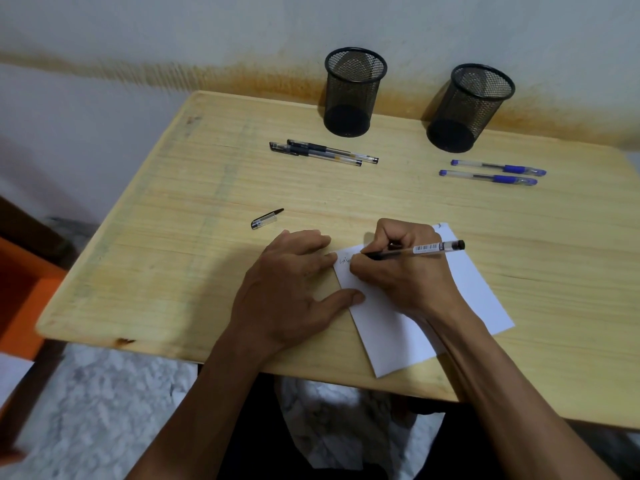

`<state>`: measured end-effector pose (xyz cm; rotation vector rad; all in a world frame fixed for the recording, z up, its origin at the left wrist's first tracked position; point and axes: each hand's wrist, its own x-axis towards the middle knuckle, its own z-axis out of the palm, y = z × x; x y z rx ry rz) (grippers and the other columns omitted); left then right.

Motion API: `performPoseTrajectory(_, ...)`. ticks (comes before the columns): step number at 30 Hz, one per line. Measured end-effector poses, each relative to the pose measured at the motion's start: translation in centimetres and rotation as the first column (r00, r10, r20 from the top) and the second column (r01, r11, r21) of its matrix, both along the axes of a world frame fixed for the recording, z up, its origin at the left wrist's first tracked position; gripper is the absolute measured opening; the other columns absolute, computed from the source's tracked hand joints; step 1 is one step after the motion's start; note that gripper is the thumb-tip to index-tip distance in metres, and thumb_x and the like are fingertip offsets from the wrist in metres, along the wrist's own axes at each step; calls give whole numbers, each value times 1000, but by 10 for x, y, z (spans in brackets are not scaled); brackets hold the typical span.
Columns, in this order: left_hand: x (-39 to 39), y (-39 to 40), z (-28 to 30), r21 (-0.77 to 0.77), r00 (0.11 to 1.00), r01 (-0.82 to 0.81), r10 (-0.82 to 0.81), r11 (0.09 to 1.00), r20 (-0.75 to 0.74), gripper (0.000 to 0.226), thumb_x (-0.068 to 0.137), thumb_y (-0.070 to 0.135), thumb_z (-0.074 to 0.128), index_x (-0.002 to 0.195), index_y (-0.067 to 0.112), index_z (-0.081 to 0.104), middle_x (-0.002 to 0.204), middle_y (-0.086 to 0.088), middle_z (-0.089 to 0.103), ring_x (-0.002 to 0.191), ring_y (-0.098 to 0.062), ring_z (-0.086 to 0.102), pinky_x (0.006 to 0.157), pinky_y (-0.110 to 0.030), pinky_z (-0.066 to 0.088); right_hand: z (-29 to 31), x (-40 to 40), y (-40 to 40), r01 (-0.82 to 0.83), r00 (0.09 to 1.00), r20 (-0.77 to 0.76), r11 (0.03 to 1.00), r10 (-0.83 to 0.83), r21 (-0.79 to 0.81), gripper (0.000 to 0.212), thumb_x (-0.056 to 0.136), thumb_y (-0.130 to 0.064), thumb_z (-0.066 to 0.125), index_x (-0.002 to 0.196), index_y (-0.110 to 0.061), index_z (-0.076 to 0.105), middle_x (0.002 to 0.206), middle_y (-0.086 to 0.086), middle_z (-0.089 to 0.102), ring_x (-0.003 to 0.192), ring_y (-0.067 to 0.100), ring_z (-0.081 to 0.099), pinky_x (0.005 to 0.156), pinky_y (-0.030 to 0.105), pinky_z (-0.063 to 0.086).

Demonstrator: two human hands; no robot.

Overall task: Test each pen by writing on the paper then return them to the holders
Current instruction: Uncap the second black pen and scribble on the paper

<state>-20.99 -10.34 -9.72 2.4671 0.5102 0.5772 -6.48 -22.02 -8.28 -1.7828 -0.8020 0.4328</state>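
Head view looks steeply down, close over the table (214, 188).

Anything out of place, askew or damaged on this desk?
Nothing serious. A loose pen cap lies alone on the table, off the pen in the right hand. The paper sits askew. Both holders stand upright.

Soft, fairly dim indoor light falls from above and ahead, laying faint shadows toward the viewer beside the two mesh holders (355, 91) and under the hands, with no harsh glare on the counter (173, 237), while wide-angle bending curves its edges and the corners blur.
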Motion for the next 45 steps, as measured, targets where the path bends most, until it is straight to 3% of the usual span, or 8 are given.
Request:
performPoseTrajectory(4, 0, 0, 0, -1, 1000, 1, -1, 1000, 8, 67, 70, 68, 67, 107, 14, 76, 123, -3, 68, 120, -19, 60, 102, -50, 46, 0, -1, 0, 15, 999, -35, 999, -14, 28, 18, 62, -12, 72, 59, -10, 55, 53, -3, 54, 52, 9, 46, 52, 30, 37)
performPoseTrajectory(15, -1, 0, 1, -5, 1000, 0, 0, 1000, 11, 66, 69, 69, 66, 107, 15, 77, 124, -1, 68, 121, -16, 59, 106, -50, 44, 3, -2, -1, 18, 1000, -20, 1000, -17, 11, 21, 61, -13, 71, 53, -18, 52, 52, -7, 51, 52, 8, 44, 51, 27, 34)
performPoseTrajectory(24, 0, -1, 1, 9, 1000, 0, 0, 1000, 11, 65, 69, 68, 68, 107, 15, 77, 123, -1, 68, 120, -17, 60, 104, -50, 45, 2, -1, -2, 18, 1000, 0, 1000, -18, 3, 20, 63, -13, 72, 59, -11, 52, 53, 3, 56, 53, 13, 49, 51, 33, 39)
performPoseTrajectory(27, 0, 0, 0, 10, 1000, -1, 1, 1000, 20, 64, 69, 67, 69, 105, 15, 77, 122, 0, 69, 119, -19, 60, 101, -50, 47, 6, 0, -3, 27, 993, -115, 997, -19, 68, 20, 66, -2, 71, 57, -8, 53, 58, 18, 62, 52, 19, 57, 52, 36, 46)
performPoseTrajectory(33, 2, 1, 0, 81, 999, 2, -6, 997, 53, 57, 69, 65, 71, 97, 14, 77, 115, -3, 71, 112, -22, 64, 93, -49, 52, 14, 9, -11, 123, 899, -438, 955, 8, 269, 29, 78, 21, 60, 62, -2, 50, 50, 9, 61, 46, 18, 55, 58, 40, 49)
performPoseTrajectory(39, 0, -3, 1, 98, 998, -23, 17, 995, 67, 60, 66, 65, 71, 96, 14, 78, 114, -4, 72, 110, -20, 66, 91, -48, 54, 20, 9, -15, 226, 840, -541, 926, -28, 302, 29, 85, 19, 61, 66, -1, 54, 62, 13, 68, 63, 18, 65, 51, 21, 52)
performPoseTrajectory(42, -1, -5, 5, 13, 995, -77, 76, 997, 66, 55, 67, 60, 76, 99, 16, 79, 115, 1, 72, 109, -10, 65, 92, -36, 55, 20, 8, -16, 239, 838, -545, 918, -30, 317, 25, 84, 18, 65, 68, 0, 58, 68, 20, 67, 66, 25, 66, 54, 24, 55)
performPoseTrajectory(45, -2, -3, 14, -152, 952, -210, 237, 966, 192, 32, 75, 30, 85, 101, 12, 77, 111, 2, 71, 103, -7, 66, 89, -18, 53, 21, 6, -18, 229, 843, -538, 915, -17, 331, 16, 82, 17, 68, 73, 6, 61, 74, 29, 65, 65, 28, 64, 55, 27, 55)
